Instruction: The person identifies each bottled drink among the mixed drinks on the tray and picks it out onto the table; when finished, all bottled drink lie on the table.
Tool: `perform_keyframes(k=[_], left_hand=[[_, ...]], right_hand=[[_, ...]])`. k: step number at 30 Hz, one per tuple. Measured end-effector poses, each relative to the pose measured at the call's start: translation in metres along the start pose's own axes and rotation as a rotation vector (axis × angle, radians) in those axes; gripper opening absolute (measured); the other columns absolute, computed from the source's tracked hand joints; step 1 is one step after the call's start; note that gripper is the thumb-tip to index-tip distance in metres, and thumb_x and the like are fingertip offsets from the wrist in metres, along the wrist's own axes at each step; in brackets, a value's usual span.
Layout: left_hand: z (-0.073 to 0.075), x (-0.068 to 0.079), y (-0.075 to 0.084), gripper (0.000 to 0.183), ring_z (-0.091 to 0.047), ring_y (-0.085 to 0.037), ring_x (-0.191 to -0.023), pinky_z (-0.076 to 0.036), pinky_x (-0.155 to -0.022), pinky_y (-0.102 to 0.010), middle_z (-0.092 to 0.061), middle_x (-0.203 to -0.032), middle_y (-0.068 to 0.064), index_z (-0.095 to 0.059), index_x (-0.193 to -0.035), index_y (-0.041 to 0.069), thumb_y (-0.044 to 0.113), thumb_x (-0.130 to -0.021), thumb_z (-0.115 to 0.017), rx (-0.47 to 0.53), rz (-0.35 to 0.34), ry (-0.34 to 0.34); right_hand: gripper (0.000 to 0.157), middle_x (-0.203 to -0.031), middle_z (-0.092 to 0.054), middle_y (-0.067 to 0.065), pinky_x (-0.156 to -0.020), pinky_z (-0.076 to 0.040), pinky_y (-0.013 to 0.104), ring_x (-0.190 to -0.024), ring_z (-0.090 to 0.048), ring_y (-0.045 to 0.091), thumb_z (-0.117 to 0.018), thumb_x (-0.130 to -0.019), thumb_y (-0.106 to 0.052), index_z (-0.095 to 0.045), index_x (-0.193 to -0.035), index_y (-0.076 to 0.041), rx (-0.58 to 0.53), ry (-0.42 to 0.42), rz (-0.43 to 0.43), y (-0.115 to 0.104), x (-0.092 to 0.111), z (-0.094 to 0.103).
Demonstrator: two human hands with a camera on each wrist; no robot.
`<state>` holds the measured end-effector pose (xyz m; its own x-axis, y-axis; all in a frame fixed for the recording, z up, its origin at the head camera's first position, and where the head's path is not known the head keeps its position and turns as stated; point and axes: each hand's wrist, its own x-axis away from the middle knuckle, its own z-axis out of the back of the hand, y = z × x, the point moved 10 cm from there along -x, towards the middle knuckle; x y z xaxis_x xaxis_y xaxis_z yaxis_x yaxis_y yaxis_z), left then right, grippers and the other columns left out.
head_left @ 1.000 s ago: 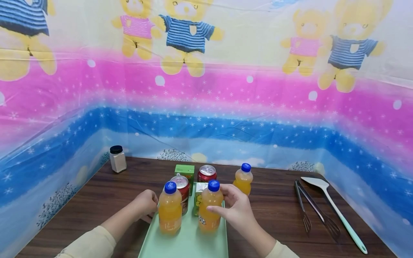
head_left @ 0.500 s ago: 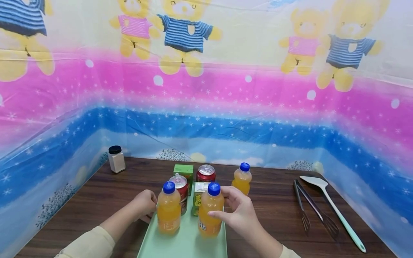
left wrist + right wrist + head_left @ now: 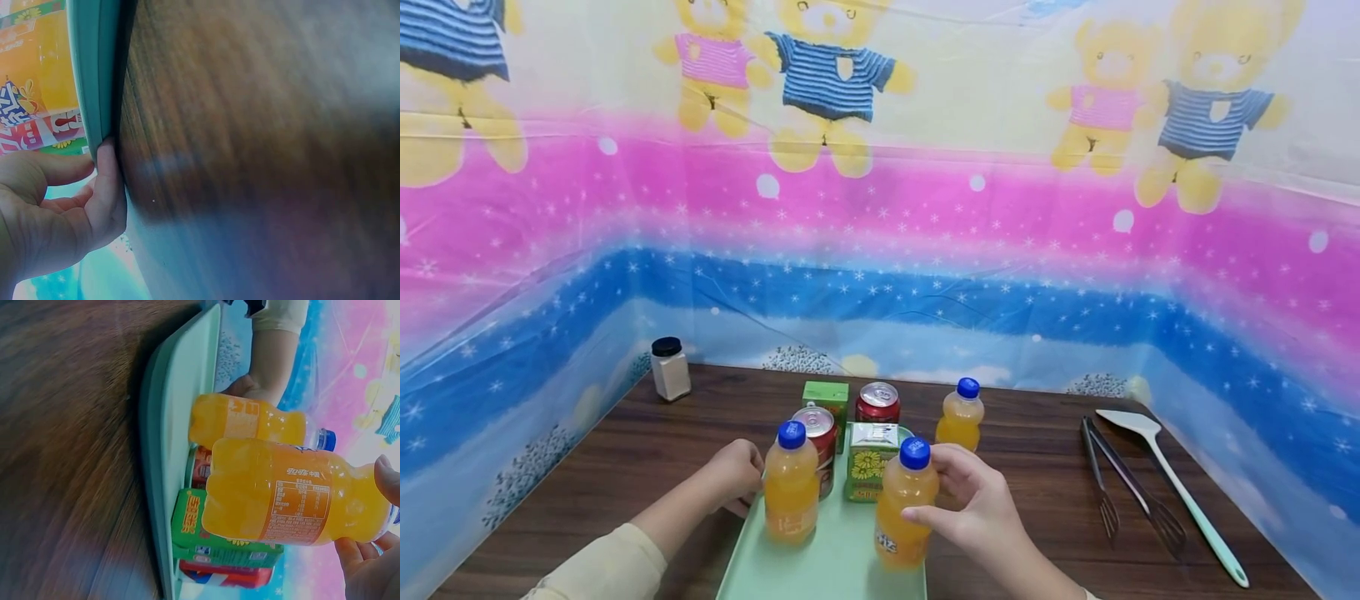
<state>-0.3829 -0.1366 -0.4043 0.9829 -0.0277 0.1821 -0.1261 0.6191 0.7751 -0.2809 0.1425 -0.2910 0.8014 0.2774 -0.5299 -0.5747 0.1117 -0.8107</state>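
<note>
In the head view my left hand [image 3: 735, 475] pinches the left edge of a pale green tray [image 3: 827, 575], thumb above and fingers at the underside in the left wrist view. My right hand [image 3: 977, 504] holds an upright orange soda bottle [image 3: 904, 521] with a blue cap near the tray's right edge. Its thumb and fingers grip the neck in the right wrist view, where the bottle's base looks slightly above the tray. A second orange soda bottle [image 3: 792, 496] stands on the tray at left. Behind stand a red can [image 3: 822, 433] and a green drink carton [image 3: 867, 475].
Farther back are another green carton [image 3: 831, 400] and red can [image 3: 878, 404]. A third orange bottle [image 3: 958, 421] stands on the wooden table right of the tray. Tongs [image 3: 1123, 475] and a white spatula [image 3: 1187, 500] lie at right; a black-lidded jar [image 3: 671, 371] stands back left.
My right hand has moved the held bottle right and toward me, uncovering the front of the green carton. My left hand keeps its place at the tray edge.
</note>
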Motion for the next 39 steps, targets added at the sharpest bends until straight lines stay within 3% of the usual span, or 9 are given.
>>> perform_keyframes(k=[9, 22, 39], left_hand=[[-0.001, -0.002, -0.001, 0.013, -0.059, -0.025, -0.065, -0.056, -0.054, -0.039, -0.053, -0.078, -0.015, -0.051, -0.086, -0.004, -0.010, -0.080, -0.060, -0.010, 0.013, -0.009], [0.000, -0.003, -0.002, 0.012, -0.059, -0.025, -0.066, -0.056, -0.054, -0.039, -0.055, -0.079, -0.015, -0.051, -0.087, -0.005, -0.009, -0.080, -0.060, -0.004, 0.016, -0.007], [-0.001, -0.004, -0.003, 0.013, -0.059, -0.025, -0.065, -0.056, -0.053, -0.039, -0.054, -0.078, -0.015, -0.050, -0.086, -0.004, -0.010, -0.079, -0.060, 0.006, 0.012, -0.007]], right_hand=[[0.049, -0.114, -0.061, 0.006, -0.087, -0.051, 0.034, -0.104, -0.061, 0.022, -0.081, -0.070, -0.012, -0.061, -0.114, -0.009, 0.026, 0.030, -0.061, 0.007, 0.008, 0.020], [0.049, -0.111, -0.063, 0.010, -0.085, -0.052, 0.032, -0.101, -0.062, 0.020, -0.081, -0.066, -0.002, -0.060, -0.111, -0.002, 0.096, 0.099, -0.016, 0.013, 0.008, 0.047], [0.050, -0.110, -0.065, 0.009, -0.086, -0.051, 0.030, -0.101, -0.062, 0.018, -0.081, -0.066, 0.001, -0.061, -0.112, -0.004, 0.128, 0.235, -0.197, 0.044, 0.005, 0.079]])
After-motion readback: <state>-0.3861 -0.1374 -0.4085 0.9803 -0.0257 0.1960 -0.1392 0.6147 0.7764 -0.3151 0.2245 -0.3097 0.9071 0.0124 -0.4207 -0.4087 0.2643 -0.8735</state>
